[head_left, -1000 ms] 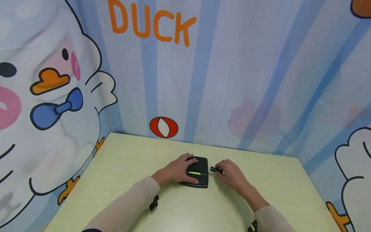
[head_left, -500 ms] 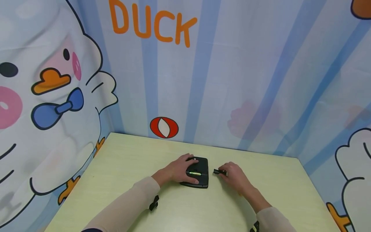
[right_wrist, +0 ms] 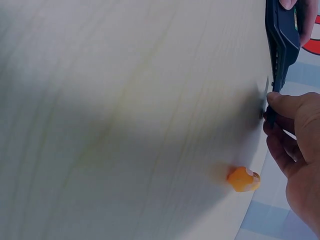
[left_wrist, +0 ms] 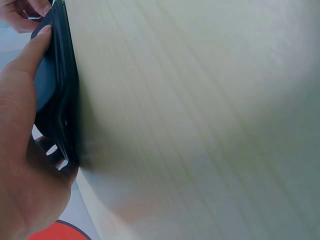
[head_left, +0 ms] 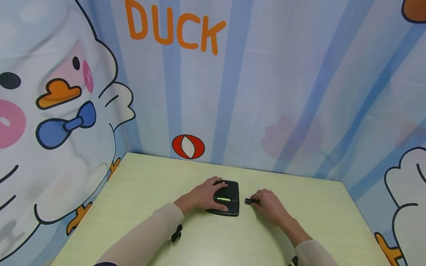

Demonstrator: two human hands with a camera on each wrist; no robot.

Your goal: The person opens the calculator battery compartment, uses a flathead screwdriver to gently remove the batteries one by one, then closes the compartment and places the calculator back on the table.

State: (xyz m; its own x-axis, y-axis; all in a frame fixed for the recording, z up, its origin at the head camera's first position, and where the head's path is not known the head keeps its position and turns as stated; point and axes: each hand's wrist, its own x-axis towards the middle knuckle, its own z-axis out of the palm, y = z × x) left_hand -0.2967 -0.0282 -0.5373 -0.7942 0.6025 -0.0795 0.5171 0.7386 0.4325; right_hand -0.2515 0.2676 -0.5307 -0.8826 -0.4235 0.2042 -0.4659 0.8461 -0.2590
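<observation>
A black, flat, wedge-shaped device lies on the table, a green-and-silver battery showing in a slot in its upper face. Across its left part my left hand grips it, thumb near the front edge and fingers at the far one; the left wrist view shows the device's side between thumb and fingers. Just right of the device, my right hand pinches a small black piece, possibly a battery cover, between thumb and fingers. My fingers hide much of that piece.
In the right wrist view, a small orange object sits on the table below my right hand. The pale wood-look table ends at a printed duck curtain behind it.
My right hand, with the small black piece, has shifted slightly right and toward the near side, farther from the device. The left hand and device have stayed in place.
</observation>
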